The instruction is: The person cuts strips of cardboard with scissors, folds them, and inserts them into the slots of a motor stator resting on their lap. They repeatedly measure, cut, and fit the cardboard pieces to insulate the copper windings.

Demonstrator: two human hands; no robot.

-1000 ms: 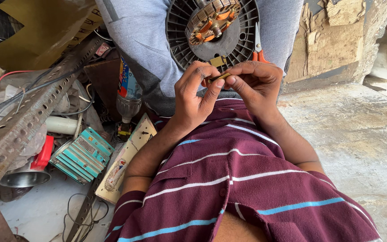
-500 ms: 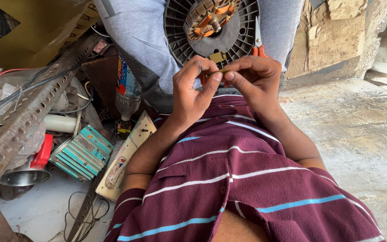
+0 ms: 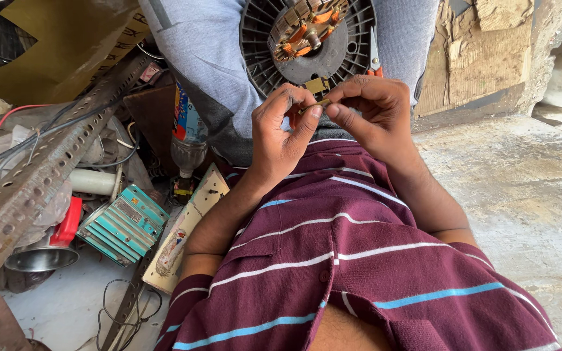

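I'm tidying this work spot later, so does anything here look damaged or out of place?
Yes. The wall covering at upper right is torn and peeling. A plastic bottle lies tipped among tangled wires on the left. Both hands, left hand and right hand, pinch a small brass piece.

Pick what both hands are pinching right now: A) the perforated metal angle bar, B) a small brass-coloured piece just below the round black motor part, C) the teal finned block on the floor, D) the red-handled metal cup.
B: the left hand and right hand meet fingertip to fingertip on a small brass-coloured piece just below the round black motor part; the floor items lie untouched to the person's left.
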